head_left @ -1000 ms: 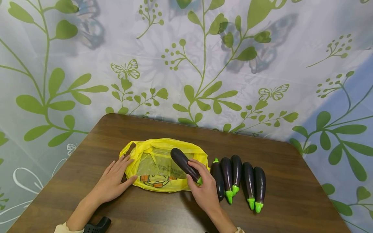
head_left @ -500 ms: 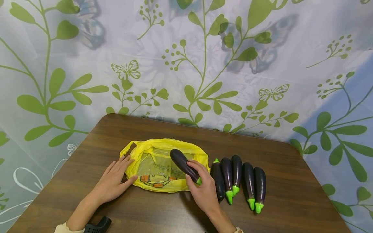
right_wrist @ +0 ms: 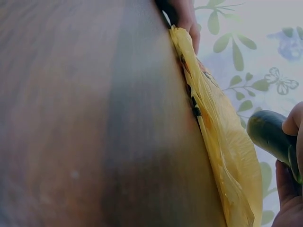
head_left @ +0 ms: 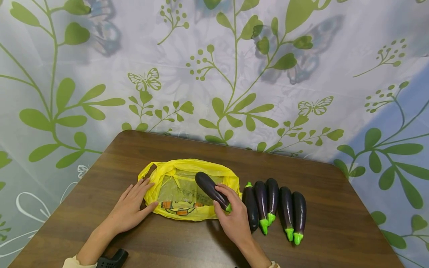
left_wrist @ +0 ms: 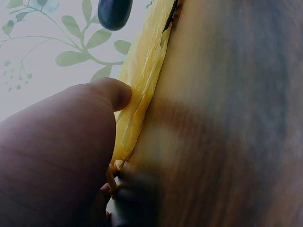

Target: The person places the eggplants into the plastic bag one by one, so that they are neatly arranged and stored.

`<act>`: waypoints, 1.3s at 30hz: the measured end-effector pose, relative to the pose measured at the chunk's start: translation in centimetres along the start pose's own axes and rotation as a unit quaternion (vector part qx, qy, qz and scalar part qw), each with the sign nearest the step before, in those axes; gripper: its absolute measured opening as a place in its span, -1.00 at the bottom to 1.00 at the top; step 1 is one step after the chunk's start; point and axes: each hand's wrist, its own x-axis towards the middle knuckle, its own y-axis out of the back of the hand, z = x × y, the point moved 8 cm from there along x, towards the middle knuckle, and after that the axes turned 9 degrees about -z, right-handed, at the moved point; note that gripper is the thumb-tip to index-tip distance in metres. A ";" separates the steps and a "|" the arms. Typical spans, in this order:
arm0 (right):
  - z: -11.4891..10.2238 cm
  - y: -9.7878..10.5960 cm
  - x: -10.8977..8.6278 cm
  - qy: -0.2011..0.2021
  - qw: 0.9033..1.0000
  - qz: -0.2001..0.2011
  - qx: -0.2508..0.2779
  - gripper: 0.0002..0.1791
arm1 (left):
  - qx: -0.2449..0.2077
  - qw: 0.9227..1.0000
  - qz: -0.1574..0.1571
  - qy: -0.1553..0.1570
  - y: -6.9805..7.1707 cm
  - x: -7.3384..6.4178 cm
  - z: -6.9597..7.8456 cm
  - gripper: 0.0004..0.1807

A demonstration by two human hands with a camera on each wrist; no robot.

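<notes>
Hands [head_left: 130, 209] at bag [head_left: 197, 165], right [head_left: 235, 216] gripping eggplant [head_left: 208, 187], five more [head_left: 272, 197] only in head view

Plastic bag [head_left: 181, 206]: on tabletop [head_left: 335, 208], nearer left edge. Five eggplants [head_left: 272, 204]: right of bag, nearer right edge. Sixth eggplant [head_left: 209, 188]: over bag.

Brown wood-look table [head_left: 187, 243] before leaf-printed backdrop [head_left: 187, 100], apparently hanging cloth
</notes>
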 end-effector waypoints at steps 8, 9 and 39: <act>0.0 -0.3 0.0 0.005 1.000 -0.005 0.006 -0.48 | 0.003 1.000 -0.001 0.001 -0.1 0.0 -0.1 -0.18; 0.1 -0.3 0.0 0.006 1.000 -0.006 0.007 -0.48 | 0.003 1.000 -0.001 0.002 -0.1 0.0 -0.1 -0.18; -0.1 -0.7 0.0 0.032 0.999 -0.008 0.018 -0.51 | -0.003 1.000 0.001 0.000 0.1 -0.1 0.0 -0.20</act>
